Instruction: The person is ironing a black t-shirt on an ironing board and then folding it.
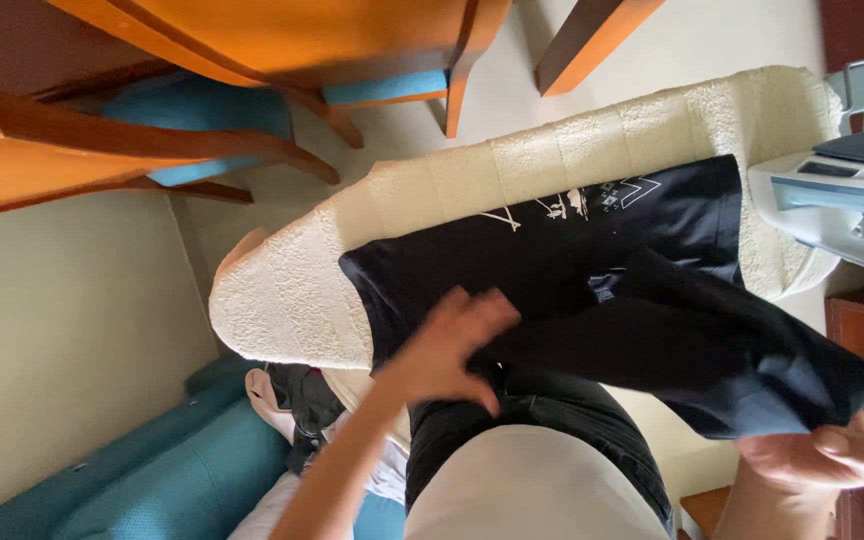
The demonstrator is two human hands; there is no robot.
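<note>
Your left hand [447, 345] lies open, flat on the black shirt [592, 280] across the ironing board [432, 190]; your right hand [812, 455] grips its edge. Pull evenly, smoothing outward.

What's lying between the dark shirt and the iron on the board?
Only a strip of the cream towel cover lies between the dark shirt and the iron, seen from the head camera.

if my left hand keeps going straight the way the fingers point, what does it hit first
Most likely the black shirt: the left hand already hovers over or rests on it, fingers aimed across the cloth on the ironing board. Depth is unclear.
</note>
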